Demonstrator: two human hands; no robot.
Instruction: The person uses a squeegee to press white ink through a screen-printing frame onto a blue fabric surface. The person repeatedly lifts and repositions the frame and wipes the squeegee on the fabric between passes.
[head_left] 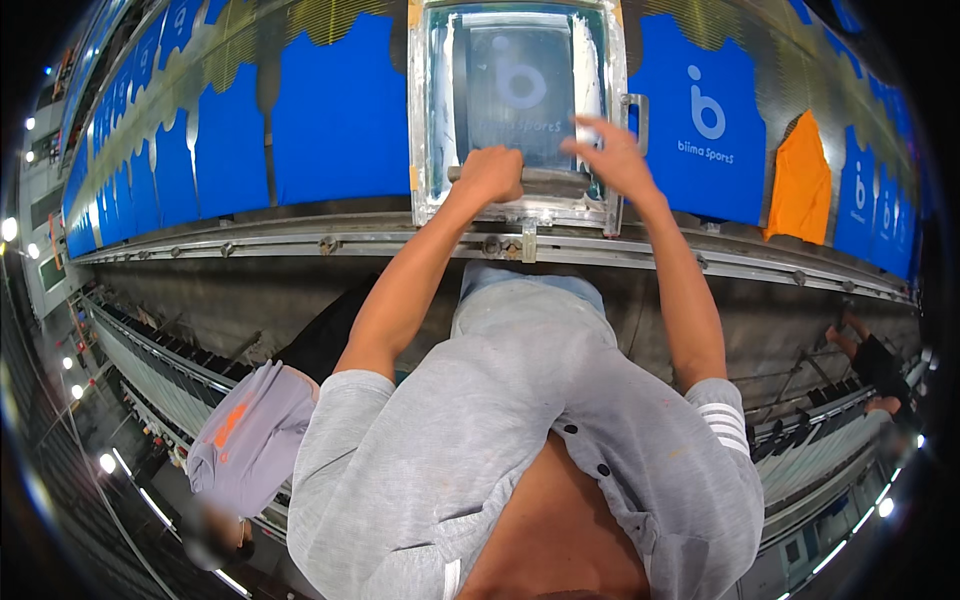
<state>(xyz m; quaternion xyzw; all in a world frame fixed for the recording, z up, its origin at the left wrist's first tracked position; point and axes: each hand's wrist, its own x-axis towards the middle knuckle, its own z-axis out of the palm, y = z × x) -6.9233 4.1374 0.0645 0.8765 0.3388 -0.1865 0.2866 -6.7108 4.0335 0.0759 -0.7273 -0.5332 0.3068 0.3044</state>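
A screen-printing frame (617, 75) lies in front of me, with white ink along both sides of its mesh and a pale design in it. My left hand (490, 174) is wrapped round the left part of a squeegee (556, 181), which lies across the near end of the screen. Above the squeegee's right end hovers my right hand (612, 158), its fingers apart and slightly blurred, holding nothing. Just right of the frame, a blue fabric panel (697, 125) bears a white print. The blue panel (335, 115) left of the frame shows no print.
A metal rail (370, 240) runs along the table's near edge. An orange cloth (800, 180) lies at the right, with several printed blue panels beyond. Behind me on the left is a person in a grey shirt (250, 440); another person (875, 360) is far right.
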